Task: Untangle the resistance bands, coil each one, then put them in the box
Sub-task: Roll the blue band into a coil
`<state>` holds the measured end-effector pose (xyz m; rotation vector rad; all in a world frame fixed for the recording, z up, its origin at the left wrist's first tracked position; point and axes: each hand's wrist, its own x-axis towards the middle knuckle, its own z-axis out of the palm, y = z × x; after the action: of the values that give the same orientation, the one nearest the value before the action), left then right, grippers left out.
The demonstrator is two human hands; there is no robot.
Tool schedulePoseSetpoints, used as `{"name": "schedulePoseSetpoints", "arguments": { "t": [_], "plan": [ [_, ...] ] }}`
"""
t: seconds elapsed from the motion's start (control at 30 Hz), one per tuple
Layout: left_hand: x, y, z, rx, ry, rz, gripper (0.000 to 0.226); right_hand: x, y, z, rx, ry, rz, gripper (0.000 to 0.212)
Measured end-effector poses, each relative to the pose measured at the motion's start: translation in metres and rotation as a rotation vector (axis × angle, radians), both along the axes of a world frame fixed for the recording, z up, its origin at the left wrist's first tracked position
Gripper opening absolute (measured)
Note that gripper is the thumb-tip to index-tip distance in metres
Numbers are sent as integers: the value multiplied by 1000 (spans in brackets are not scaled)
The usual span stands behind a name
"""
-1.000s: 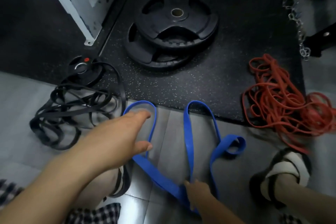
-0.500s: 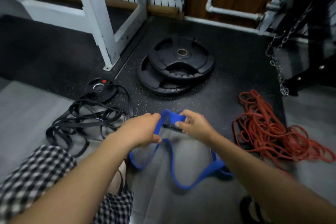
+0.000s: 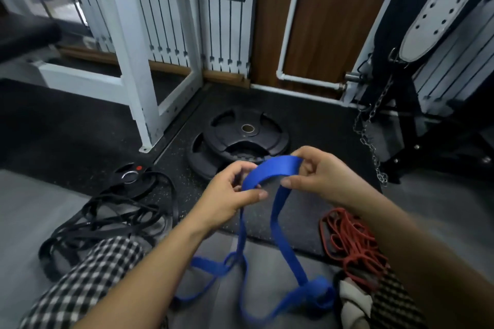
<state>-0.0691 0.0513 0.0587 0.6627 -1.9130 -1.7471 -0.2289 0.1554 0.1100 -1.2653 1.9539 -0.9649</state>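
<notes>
A wide blue resistance band [image 3: 275, 168] is lifted in front of me, its top arched between both hands. My left hand [image 3: 230, 195] pinches its left end and my right hand [image 3: 320, 173] grips its right end. The rest of the blue band hangs down and lies looped on the floor between my knees. A tangle of black bands [image 3: 107, 219] lies on the floor to the left. A heap of thin red bands [image 3: 350, 246] lies to the right, partly hidden by my right forearm. No box is in view.
Two stacked black weight plates [image 3: 240, 141] lie on the dark rubber mat just beyond my hands. A small black plate [image 3: 132, 177] sits by the black bands. A white rack post [image 3: 139, 83] stands at left; a chain [image 3: 371, 147] hangs at right.
Both hands have raised the blue band off the floor and spread its top into an arch. The view has tilted up, showing the rack and the wall.
</notes>
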Motion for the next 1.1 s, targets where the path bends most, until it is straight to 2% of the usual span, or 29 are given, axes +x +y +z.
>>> {"name": "schedulePoseSetpoints", "arguments": {
  "t": [0.1, 0.2, 0.27, 0.33, 0.37, 0.43, 0.5, 0.53, 0.63, 0.67, 0.7, 0.77, 0.87, 0.97, 1.03, 1.1],
  "plan": [
    [-1, -6, 3, 82, 9, -2, 30, -4, 1, -23, 31, 49, -72, 28],
    [-7, -10, 6, 128, 29, 37, 30, 1, -4, -36, 106, 323, -17, 33],
    [-10, -15, 10, 52, 27, 93, 32, 0, -11, -36, 17, 346, -7, 34],
    [-11, -23, 17, -221, -97, 188, 35, -3, -19, -33, -82, 162, 22, 28],
    [-12, -26, 23, -285, -138, 197, 36, -4, -22, -32, -107, 38, 42, 26],
    [-18, -30, 33, -250, -137, 110, 35, 0, -28, -32, -123, -230, 81, 23],
    [-24, -30, 42, -170, -93, 36, 32, 8, -35, -34, -145, -328, 78, 19],
    [-26, -30, 44, -103, -62, 32, 31, 11, -38, -37, -164, -291, 60, 19],
    [-24, -31, 42, 205, -4, 8, 31, 11, -46, -44, -186, 103, 55, 36],
    [-22, -33, 39, 279, -14, -14, 30, 10, -48, -45, -175, 179, 81, 41],
    [-21, -35, 37, 321, -29, -26, 26, 9, -50, -46, -134, 156, 93, 40],
    [-19, -40, 36, 369, -37, -3, 20, 11, -53, -45, -81, -34, 88, 33],
    [-18, -45, 38, 466, 27, 10, 24, 11, -57, -44, -146, -184, 103, 21],
    [-15, -46, 39, 459, 48, 1, 32, 12, -58, -43, -128, 18, 102, 20],
    [-13, -46, 39, 434, -23, -4, 30, 14, -59, -44, -116, 208, 106, 23],
    [-12, -47, 39, 404, -142, 34, 18, 15, -60, -45, -98, 342, 141, 35]
  ]
}}
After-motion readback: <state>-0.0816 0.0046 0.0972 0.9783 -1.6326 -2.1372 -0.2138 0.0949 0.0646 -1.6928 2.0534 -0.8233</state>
